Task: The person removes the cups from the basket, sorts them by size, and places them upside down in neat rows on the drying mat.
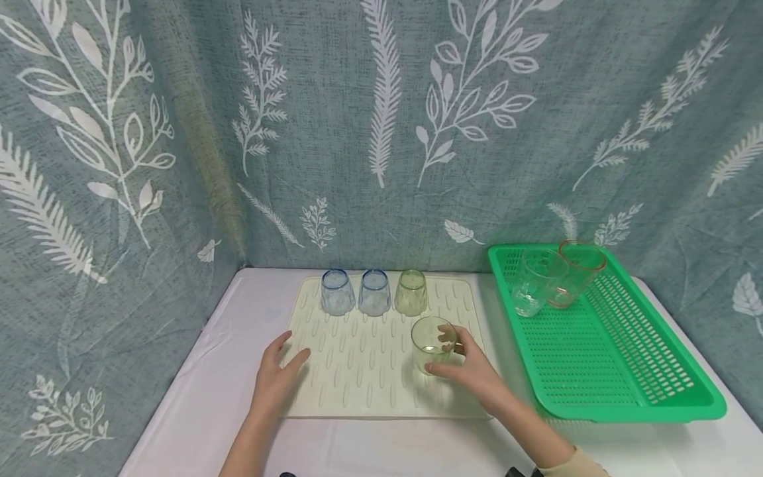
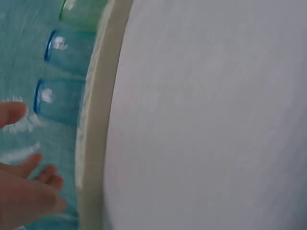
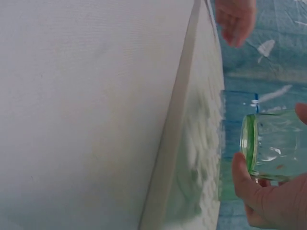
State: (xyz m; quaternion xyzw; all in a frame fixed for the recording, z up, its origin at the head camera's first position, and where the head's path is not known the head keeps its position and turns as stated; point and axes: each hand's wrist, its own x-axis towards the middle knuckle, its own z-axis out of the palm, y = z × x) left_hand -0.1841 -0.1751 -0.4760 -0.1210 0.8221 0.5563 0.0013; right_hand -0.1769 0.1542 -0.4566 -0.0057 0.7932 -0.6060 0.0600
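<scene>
Lower left in the head view, the left hand is relaxed, holding nothing. At centre, two blue glass tumblers and one green glass tumbler stand narrow end up on a cream ribbed mat. Right of centre, the right hand grips a pale green glass cup, mouth up, axis near vertical; the right wrist view alone clearly shows its base above the mat. Far right, a green plastic basket holds a clear glass and a red-rimmed glass.

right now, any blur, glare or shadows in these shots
Head view: crispest, soft shadow on the mat by the right hand; left wrist: soft focus, bright glints on the blue glasses; right wrist: dim, slightly blurry, highlights on the held green glass.
</scene>
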